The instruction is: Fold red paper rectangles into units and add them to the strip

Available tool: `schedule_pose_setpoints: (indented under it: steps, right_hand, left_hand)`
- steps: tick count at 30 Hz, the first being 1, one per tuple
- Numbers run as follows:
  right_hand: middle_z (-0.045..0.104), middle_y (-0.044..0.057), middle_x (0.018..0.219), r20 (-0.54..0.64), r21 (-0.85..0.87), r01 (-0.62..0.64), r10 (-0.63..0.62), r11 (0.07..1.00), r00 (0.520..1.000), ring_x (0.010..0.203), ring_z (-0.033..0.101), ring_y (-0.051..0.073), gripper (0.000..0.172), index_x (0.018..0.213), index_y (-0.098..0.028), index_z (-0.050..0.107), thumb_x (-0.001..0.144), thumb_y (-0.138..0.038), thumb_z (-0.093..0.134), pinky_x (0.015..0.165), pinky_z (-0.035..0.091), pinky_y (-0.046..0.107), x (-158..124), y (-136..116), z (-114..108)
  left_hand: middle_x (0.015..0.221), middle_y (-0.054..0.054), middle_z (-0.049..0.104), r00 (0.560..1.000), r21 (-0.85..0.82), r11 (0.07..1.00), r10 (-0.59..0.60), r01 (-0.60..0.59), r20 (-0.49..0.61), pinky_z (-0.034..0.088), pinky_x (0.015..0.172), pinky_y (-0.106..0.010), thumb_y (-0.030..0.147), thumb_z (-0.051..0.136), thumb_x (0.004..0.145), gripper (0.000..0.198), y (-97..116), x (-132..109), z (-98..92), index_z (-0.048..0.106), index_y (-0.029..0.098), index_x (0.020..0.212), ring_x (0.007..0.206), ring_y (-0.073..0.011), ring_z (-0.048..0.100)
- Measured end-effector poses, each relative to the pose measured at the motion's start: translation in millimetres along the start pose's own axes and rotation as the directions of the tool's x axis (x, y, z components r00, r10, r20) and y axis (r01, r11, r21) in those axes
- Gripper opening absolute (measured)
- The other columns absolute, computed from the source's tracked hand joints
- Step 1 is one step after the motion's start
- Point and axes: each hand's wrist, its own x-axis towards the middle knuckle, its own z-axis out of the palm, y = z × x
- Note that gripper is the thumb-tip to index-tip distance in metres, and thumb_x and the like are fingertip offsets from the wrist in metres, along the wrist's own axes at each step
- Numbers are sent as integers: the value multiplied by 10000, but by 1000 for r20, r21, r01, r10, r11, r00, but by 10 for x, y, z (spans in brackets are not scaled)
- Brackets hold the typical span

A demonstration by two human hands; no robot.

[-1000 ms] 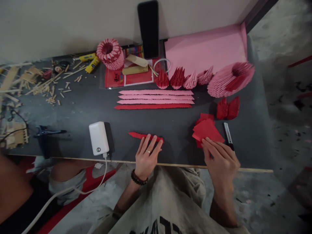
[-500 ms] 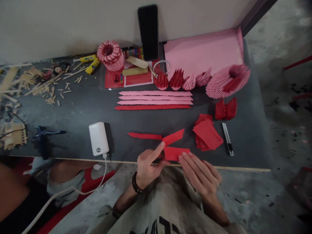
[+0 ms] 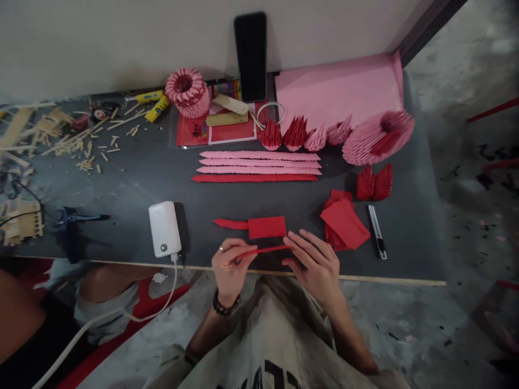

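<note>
My left hand (image 3: 230, 269) is closed, pinching one end of a thin red paper strip (image 3: 270, 249), seen nearly edge-on above the table's front edge. My right hand (image 3: 316, 262) has its fingers stretched out and its thumb apart; the fingertips touch or nearly touch the strip's other end. Just beyond the hands, a flat red paper rectangle (image 3: 267, 227) lies against a short row of folded red paper (image 3: 230, 223). Right of these sits a loose stack of red paper pieces (image 3: 344, 220).
Long pink folded rows (image 3: 259, 162) and a red one (image 3: 253, 178) lie beyond. A box cutter (image 3: 377, 232), red folded bundles (image 3: 374, 182), a white power bank (image 3: 164, 229) and a phone (image 3: 251, 56) are around. Another person's leg (image 3: 101, 292) shows at left.
One red paper rectangle now lies on the table by the short folded row. The other piece, held between both hands, has turned edge-on. My right hand has moved up and left, its fingers spreading.
</note>
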Motion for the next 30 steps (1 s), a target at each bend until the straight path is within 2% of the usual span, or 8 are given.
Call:
schedule_pose_setpoints:
  steps: [3,6,11,16,20,23,26,30]
  right_hand:
    - [653,40,1527,177,-149,79,-52,986,983,1496,512,277,552,1527,-311,568,996,-419,669,1109,422,393,114,-22,70]
    - [599,44,1584,235,-201,74,-25,977,972,1463,507,259,587,1589,-311,484,1032,-459,594,1134,333,412,128,-84,159]
    - [693,91,1464,64,-368,-168,205,914,977,1261,560,302,634,1652,-319,368,1055,-441,542,1079,261,482,-88,-107,210]
    - [695,177,1341,-30,-448,-384,415,808,909,1169,535,348,732,1655,-257,370,1017,-566,553,982,305,519,-153,-94,222]
    - [641,217,1349,-107,-295,-480,470,826,876,1178,533,376,793,1667,-243,345,986,-557,602,983,385,552,-77,-139,201]
    - [654,156,1292,-73,144,-358,371,922,926,1127,616,330,773,1613,-306,455,921,-529,716,963,493,492,-59,-182,134]
    - [675,33,1060,-24,569,-331,417,753,909,897,669,213,394,1317,-375,730,924,-356,744,738,554,346,-74,-238,86]
    - [528,-25,831,-186,494,-319,457,809,870,673,539,124,226,953,-361,837,884,-159,764,575,456,276,-106,-286,103]
  left_hand:
    - [667,22,572,996,100,994,-43,51,-82,422,545,-228,311,827,882,93,-35,19,-130,879,256,936,604,-109,520]
    - [611,24,596,992,110,988,-104,111,-69,416,540,-242,354,781,924,166,-48,0,-184,880,239,989,559,-113,504]
    - [738,-17,777,977,-19,977,-214,214,-13,549,629,-249,370,753,946,203,-33,-15,-131,865,243,1057,613,-137,669]
    - [860,-62,842,966,-119,959,-252,257,59,602,636,-238,348,770,926,212,15,-23,-15,861,216,1066,628,-135,713]
    - [760,-62,829,935,-188,922,-309,340,173,577,521,-213,354,766,932,246,81,-42,48,857,186,1088,507,-111,658]
    - [792,-66,841,938,-195,934,-250,299,241,612,566,-225,326,788,917,192,123,-25,48,872,207,1042,574,-137,721]
    - [793,-63,843,932,-182,953,-177,242,315,639,601,-247,301,798,905,131,142,-4,40,884,235,979,638,-177,776]
    - [816,-59,848,938,-231,937,-191,261,289,603,493,-229,304,786,912,183,149,-26,62,868,239,1062,537,-161,752]
